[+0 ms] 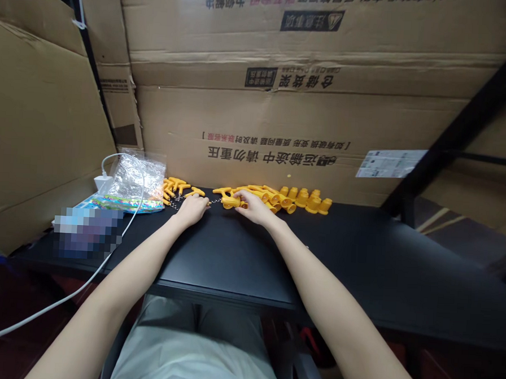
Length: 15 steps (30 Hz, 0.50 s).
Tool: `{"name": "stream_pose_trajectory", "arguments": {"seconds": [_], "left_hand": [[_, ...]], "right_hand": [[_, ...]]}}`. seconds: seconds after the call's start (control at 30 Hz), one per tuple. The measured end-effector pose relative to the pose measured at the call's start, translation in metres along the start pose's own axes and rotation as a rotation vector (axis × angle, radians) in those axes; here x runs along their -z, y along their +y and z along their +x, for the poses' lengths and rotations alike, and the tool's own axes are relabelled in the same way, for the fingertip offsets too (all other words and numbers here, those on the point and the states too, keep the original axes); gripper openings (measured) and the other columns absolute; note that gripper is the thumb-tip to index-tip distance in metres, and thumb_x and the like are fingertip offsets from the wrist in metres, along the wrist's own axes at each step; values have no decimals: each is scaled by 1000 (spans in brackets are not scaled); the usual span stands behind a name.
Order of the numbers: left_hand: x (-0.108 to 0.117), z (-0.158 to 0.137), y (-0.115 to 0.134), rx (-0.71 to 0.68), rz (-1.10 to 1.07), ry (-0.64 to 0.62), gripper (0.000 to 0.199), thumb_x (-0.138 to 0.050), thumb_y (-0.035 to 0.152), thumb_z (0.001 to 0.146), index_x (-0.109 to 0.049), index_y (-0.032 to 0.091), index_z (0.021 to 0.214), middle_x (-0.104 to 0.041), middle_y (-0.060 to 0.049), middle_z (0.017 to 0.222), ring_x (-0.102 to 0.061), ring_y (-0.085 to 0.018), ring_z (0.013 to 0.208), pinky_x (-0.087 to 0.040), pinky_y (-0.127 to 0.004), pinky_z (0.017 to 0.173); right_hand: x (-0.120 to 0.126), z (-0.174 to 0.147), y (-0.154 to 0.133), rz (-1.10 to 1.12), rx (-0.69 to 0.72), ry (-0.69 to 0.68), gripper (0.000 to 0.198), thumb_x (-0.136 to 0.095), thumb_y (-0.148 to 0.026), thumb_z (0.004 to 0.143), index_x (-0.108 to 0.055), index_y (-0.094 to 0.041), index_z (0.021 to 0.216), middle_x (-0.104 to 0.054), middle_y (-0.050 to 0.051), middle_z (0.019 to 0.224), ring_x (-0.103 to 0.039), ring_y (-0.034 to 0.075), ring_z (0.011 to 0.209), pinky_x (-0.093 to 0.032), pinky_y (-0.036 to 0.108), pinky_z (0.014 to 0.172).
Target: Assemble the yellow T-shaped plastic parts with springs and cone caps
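My left hand is closed in a pinch on a corkscrew's yellow handle, which mostly hides behind the fingers. The metal spiral points right, towards my right hand. My right hand is closed on a yellow plastic piece at the spiral's far end; whether the two touch I cannot tell. Behind my hands lies a yellow T-shaped handle. Several yellow T-handled corkscrews lie left of my left hand. Past my right hand, several hollow yellow pieces lie in a pile.
Several yellow cup-like caps stand at the pile's right end on the black tabletop. A clear plastic bag and a white charger with a cable are at the left. Cardboard walls the back; a black metal post slants at the right.
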<state>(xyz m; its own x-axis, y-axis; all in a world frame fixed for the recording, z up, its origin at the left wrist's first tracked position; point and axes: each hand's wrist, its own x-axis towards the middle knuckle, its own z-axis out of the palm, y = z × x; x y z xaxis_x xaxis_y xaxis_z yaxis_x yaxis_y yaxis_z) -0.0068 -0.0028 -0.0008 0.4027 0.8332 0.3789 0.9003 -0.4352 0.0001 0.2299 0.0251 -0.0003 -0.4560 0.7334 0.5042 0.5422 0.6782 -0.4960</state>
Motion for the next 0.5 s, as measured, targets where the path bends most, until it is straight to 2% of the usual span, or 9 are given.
{"name": "stream_pose_trajectory", "arguments": {"seconds": [0.17,0.3,0.4,0.5], "left_hand": [[8,-1,6,-42,45,-3,16,-50,23,90,-64,17,84,-66,-12,88,-57,-27,97,-43,-40,88],[13,-5,12,-44,47,95,16,-51,23,90,-66,18,89,-66,-14,105,-55,-30,107,-36,-52,97],[15,-7,16,-26,8,195,14,-54,23,89,-67,22,94,-57,-13,130,-47,-32,124,-30,-59,103],[15,-7,17,32,-10,217,16,-52,26,91,-65,23,99,-44,-13,145,-40,-34,132,-36,-57,99]], "right_hand": [[-1,0,-5,6,21,14,30,-61,-11,70,-59,-21,98,-66,7,108,-63,23,102,-49,45,94],[-1,0,-11,1,37,8,29,-61,-11,70,-59,-21,98,-67,7,106,-64,22,100,-49,43,93],[-1,0,-14,1,45,9,28,-61,-12,71,-60,-21,98,-67,7,105,-64,22,98,-49,43,93],[-1,0,-16,11,47,20,28,-62,-13,71,-59,-21,98,-67,7,106,-64,23,98,-49,44,93]]}}
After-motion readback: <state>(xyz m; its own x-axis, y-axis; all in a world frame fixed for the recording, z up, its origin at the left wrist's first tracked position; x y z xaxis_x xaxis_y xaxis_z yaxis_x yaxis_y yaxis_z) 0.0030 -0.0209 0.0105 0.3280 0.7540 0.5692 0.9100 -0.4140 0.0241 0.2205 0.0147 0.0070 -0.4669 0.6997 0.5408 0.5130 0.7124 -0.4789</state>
